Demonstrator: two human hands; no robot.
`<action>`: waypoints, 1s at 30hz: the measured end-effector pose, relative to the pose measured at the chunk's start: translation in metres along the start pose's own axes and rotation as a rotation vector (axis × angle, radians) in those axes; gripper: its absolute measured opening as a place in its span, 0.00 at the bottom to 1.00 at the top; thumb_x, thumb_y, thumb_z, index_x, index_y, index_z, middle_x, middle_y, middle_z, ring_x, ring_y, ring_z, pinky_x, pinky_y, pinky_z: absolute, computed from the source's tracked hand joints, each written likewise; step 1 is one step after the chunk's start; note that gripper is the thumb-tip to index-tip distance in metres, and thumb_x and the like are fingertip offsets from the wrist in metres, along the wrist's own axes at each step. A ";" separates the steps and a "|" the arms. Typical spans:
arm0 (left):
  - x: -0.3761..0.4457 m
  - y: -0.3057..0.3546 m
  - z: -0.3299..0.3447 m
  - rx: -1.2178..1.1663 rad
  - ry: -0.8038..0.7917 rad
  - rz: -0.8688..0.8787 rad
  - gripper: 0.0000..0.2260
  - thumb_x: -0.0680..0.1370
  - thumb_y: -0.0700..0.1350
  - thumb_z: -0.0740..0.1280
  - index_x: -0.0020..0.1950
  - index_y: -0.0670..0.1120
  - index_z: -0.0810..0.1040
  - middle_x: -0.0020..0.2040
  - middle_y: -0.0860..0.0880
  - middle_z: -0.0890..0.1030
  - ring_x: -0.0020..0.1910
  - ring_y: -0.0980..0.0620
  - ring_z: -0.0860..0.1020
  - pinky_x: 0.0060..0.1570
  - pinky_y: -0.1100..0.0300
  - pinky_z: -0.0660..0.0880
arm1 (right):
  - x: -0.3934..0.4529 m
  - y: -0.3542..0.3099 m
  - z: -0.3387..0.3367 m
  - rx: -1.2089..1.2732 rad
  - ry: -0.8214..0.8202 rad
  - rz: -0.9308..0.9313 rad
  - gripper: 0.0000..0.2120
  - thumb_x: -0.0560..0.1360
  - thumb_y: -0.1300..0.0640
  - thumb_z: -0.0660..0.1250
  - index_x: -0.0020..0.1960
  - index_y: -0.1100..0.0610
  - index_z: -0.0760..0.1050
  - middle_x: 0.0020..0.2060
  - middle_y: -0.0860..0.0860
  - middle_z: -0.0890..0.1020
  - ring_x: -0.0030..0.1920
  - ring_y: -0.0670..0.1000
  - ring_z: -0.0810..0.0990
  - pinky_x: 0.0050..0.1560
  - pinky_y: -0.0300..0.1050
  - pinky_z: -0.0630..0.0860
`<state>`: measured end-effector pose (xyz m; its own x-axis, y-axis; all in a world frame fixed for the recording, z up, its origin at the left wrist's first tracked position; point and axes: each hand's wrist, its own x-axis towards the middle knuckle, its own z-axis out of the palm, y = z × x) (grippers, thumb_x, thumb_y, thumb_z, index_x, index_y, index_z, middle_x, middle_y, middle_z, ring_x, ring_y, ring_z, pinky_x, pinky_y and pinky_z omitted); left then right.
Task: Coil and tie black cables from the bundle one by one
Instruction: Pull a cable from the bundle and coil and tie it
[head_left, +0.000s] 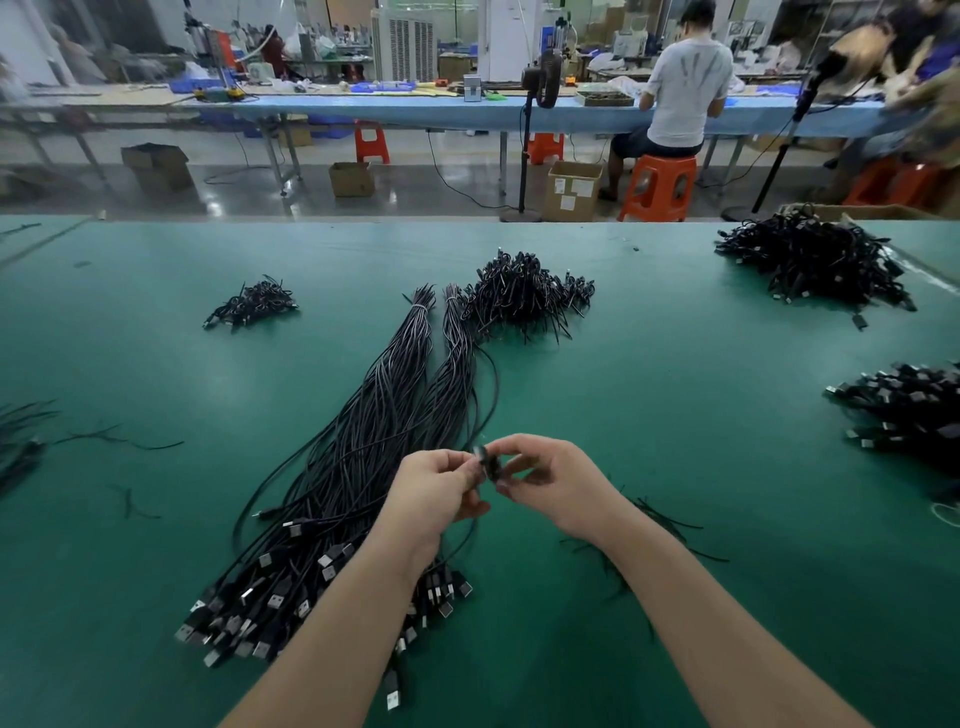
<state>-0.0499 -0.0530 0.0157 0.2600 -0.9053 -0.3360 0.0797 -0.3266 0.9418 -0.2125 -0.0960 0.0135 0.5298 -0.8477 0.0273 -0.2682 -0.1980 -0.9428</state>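
Cable (487, 464): small black coil, pinched between both hands above the bench (675, 389).
Left hand (436, 486): fingers pinching the coil.
Right hand (545, 480): fingers pinching the coil.
Bundle (363, 457): mid-bench, plugs toward near edge.

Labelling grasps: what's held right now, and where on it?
Both hands, left hand and right hand, pinch one small black cable coil between fingertips, one grip on each side. Finer detail is blurred.

Cable bundle (363, 467) on table (675, 415), left of hands, apparently coiled pile (524, 296) behind
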 end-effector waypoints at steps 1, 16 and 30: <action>0.000 0.000 0.000 -0.045 -0.011 -0.017 0.07 0.81 0.35 0.66 0.45 0.38 0.81 0.26 0.49 0.75 0.26 0.55 0.75 0.36 0.57 0.82 | -0.001 0.000 0.002 -0.006 0.014 -0.027 0.15 0.73 0.68 0.73 0.55 0.52 0.82 0.47 0.53 0.85 0.48 0.53 0.83 0.55 0.55 0.80; -0.004 -0.004 0.002 0.262 0.065 0.238 0.05 0.80 0.40 0.70 0.44 0.45 0.82 0.31 0.46 0.83 0.30 0.52 0.79 0.44 0.44 0.81 | 0.000 -0.002 0.005 -0.054 0.183 -0.136 0.11 0.72 0.64 0.75 0.52 0.52 0.85 0.45 0.41 0.87 0.49 0.40 0.84 0.54 0.31 0.76; -0.008 -0.011 0.008 0.754 0.194 0.823 0.05 0.79 0.36 0.67 0.44 0.43 0.77 0.39 0.53 0.78 0.36 0.53 0.76 0.37 0.60 0.73 | 0.001 -0.009 0.002 0.046 0.149 0.091 0.06 0.80 0.60 0.68 0.55 0.58 0.82 0.45 0.52 0.87 0.49 0.52 0.86 0.55 0.47 0.81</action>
<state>-0.0602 -0.0441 0.0085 0.1155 -0.8849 0.4512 -0.7675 0.2089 0.6061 -0.2085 -0.0941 0.0210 0.3793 -0.9252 -0.0133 -0.2705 -0.0972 -0.9578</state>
